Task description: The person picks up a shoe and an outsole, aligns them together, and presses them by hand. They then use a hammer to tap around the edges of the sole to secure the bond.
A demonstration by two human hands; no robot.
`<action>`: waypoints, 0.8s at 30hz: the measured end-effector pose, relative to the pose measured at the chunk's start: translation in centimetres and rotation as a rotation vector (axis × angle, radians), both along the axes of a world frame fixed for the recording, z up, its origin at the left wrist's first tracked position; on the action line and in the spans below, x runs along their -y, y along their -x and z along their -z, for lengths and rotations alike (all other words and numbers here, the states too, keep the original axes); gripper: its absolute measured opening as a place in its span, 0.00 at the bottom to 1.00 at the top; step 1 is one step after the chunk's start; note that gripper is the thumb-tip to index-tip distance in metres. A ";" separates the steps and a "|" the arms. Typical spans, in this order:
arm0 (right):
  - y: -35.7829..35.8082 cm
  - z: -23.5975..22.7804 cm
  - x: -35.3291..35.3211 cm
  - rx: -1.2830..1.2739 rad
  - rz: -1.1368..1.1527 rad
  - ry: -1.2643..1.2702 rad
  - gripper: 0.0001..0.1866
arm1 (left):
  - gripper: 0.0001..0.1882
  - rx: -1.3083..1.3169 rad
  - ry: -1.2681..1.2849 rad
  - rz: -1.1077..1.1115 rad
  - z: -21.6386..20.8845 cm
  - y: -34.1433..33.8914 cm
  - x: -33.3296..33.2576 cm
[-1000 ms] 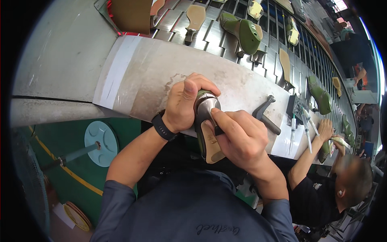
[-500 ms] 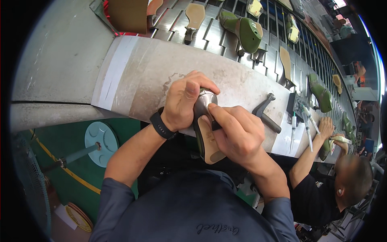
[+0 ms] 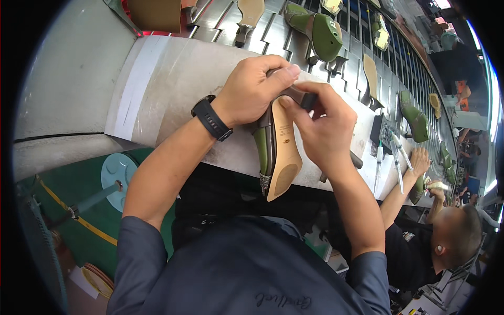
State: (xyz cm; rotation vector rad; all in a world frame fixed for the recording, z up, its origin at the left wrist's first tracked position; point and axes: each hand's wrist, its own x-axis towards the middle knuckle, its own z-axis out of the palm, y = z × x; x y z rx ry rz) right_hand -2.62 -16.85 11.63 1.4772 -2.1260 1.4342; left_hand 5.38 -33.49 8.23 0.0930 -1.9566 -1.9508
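Sole up, a green high-heeled shoe [image 3: 284,147] is held over the bench, its tan sole facing me and its glittery toe end pointing toward my body. My left hand [image 3: 257,86] is closed around the heel end, with the thumb stretched across the top. The fingers and thumb of my right hand [image 3: 326,121] close on the dark heel [image 3: 301,97], the thumb pressing by the sole's back end. Part of the heel seat is hidden by my fingers. Beside my right forearm lies a hammer [image 3: 356,160], mostly covered by that arm.
Beyond the bench [image 3: 197,68] runs a slatted metal conveyor carrying green shoes [image 3: 325,38] and tan soles with heels [image 3: 370,79]. Syringe-like tubes [image 3: 379,163] lie on paper at the right. A co-worker [image 3: 420,241] handles another shoe close by on the right.
The shoe has moved away from my body and tilted, so more of its sole and toe shows. Its heel points to the right. Both hands moved with it, and the right regripped around the heel.
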 end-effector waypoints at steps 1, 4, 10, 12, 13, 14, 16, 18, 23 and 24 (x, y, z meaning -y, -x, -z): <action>0.1 -0.5 -0.7 0.236 0.036 -0.266 0.15 | 0.21 0.038 0.030 -0.020 -0.1 -0.1 0.1; 0.7 -1.4 -2.1 0.745 -0.047 -0.539 0.18 | 0.20 0.070 0.101 -0.058 -0.4 0.0 0.2; 0.8 -2.6 -1.4 0.820 -0.177 -0.690 0.17 | 0.21 0.081 0.189 -0.138 -0.1 0.2 0.1; 0.8 -2.6 -1.1 0.794 -0.152 -0.710 0.17 | 0.21 0.086 0.186 -0.154 -0.2 0.2 0.1; 0.8 -2.6 -1.1 0.768 -0.119 -0.726 0.18 | 0.21 0.092 0.186 -0.158 -0.3 0.3 0.0; 0.8 -2.6 -1.1 0.768 -0.117 -0.730 0.18 | 0.21 0.097 0.186 -0.162 -0.3 0.4 -0.1; 0.6 -2.4 -0.9 0.686 -0.068 -0.722 0.18 | 0.20 0.094 0.190 -0.173 -0.3 0.6 -0.2; 0.5 -2.0 -0.7 0.736 -0.054 -0.693 0.19 | 0.20 0.093 0.198 -0.185 -0.2 0.6 -0.1; -0.6 -1.0 0.4 0.887 -0.005 -0.492 0.21 | 0.20 0.124 0.173 -0.168 -0.1 0.5 0.0; -0.2 -0.5 0.5 0.789 0.007 -0.474 0.21 | 0.20 0.122 0.174 -0.167 -0.1 0.5 0.1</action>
